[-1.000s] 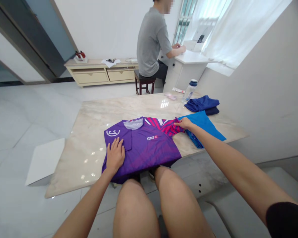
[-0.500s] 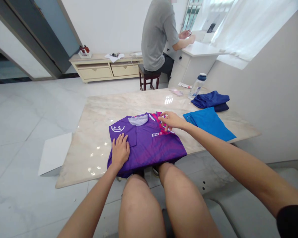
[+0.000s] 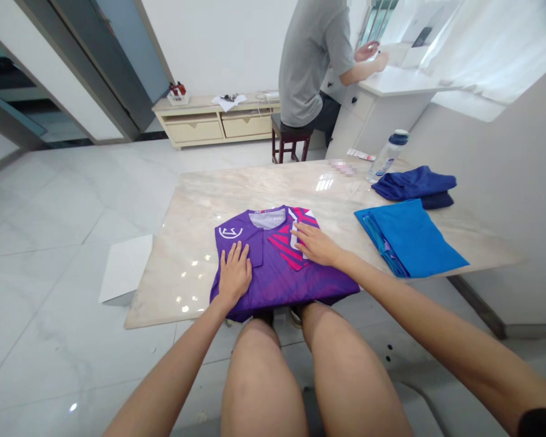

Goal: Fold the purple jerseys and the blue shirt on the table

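Observation:
A purple sports jersey (image 3: 282, 282) lies on the marble-topped table (image 3: 173, 243), its collar towards the far side and its lower part over the near edge. Both its sleeves are folded in over the chest; the right one has pink and white stripes. My left hand (image 3: 235, 272) rests flat on the folded left sleeve, fingers spread. On the striped sleeve lies my right hand (image 3: 316, 244), fingers stretched out and pressing the cloth down. Neither hand grips anything.
Right of the jersey are a folded bright blue garment (image 3: 414, 233) and a dark blue one (image 3: 416, 183). Behind them stands a water bottle (image 3: 390, 156). Beyond the table a person in a grey shirt (image 3: 313, 67) sits on a stool (image 3: 291, 138). A white box (image 3: 127, 264) is at left.
My right hand has brought the striped sleeve inward over the chest, covering the small logo, and now lies flat on it. My left hand stays on its sleeve. The view has shifted.

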A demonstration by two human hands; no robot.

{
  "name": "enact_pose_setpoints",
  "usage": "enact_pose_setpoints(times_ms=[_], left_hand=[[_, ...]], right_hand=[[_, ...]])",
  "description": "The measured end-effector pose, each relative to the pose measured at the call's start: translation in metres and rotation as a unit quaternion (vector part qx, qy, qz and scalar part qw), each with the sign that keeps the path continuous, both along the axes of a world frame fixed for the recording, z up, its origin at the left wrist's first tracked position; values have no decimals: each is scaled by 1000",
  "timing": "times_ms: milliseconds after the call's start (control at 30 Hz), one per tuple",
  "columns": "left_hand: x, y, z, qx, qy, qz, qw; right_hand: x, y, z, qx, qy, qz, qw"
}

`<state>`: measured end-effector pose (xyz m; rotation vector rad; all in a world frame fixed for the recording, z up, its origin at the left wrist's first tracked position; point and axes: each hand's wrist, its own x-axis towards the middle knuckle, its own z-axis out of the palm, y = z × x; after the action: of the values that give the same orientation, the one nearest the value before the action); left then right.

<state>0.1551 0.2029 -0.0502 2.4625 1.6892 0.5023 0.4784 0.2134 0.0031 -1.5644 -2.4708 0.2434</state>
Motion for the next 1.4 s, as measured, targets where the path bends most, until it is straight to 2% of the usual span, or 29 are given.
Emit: enact_pose_setpoints(times_ms=[100, 200, 267, 367, 433, 500, 600, 700, 800, 867, 933, 1033, 1200, 1400], left_hand=[[-8, 10, 5, -27, 11, -56, 998], [-22, 50, 21, -62, -5, -108, 992], [-31, 91, 32, -58, -13, -81, 995], [-41, 157, 42, -53, 5, -23, 998], [-47, 193, 42, -93, 17, 1, 996], [-51, 218, 41, -152, 25, -2, 988], [-57, 237, 41, -244, 35, -51, 968], [-59, 240, 48, -319, 66, -100, 940], [-56, 233, 59, -334, 105, -124, 928], [-54, 227, 67, -326, 100, -122, 932], [-52, 224, 75, -315, 87, -117, 938], [-50, 229, 87, -280, 84, -101, 951], [-46, 264, 105, -185, 87, -22, 979], [-23, 307, 115, -45, 62, 59, 995]], right_hand=[[1, 18, -12, 11, 2, -42, 999], [21, 56, -15, 8, 2, -108, 994], [39, 86, -15, -15, -5, -153, 988], [60, 127, -16, -87, -16, -190, 978], [70, 149, -18, -138, -9, -187, 973], [76, 165, -20, -175, 5, -172, 969], [79, 181, -18, -213, -1, -152, 965], [79, 188, -12, -263, -32, -126, 956], [75, 186, -2, -303, -67, -85, 947], [72, 182, 6, -283, -84, -64, 953], [70, 180, 15, -230, -99, -61, 966], [69, 183, 28, -132, -106, -106, 980], [73, 206, 41, 5, -35, -215, 976], [73, 246, 38, 119, 41, -268, 955]])
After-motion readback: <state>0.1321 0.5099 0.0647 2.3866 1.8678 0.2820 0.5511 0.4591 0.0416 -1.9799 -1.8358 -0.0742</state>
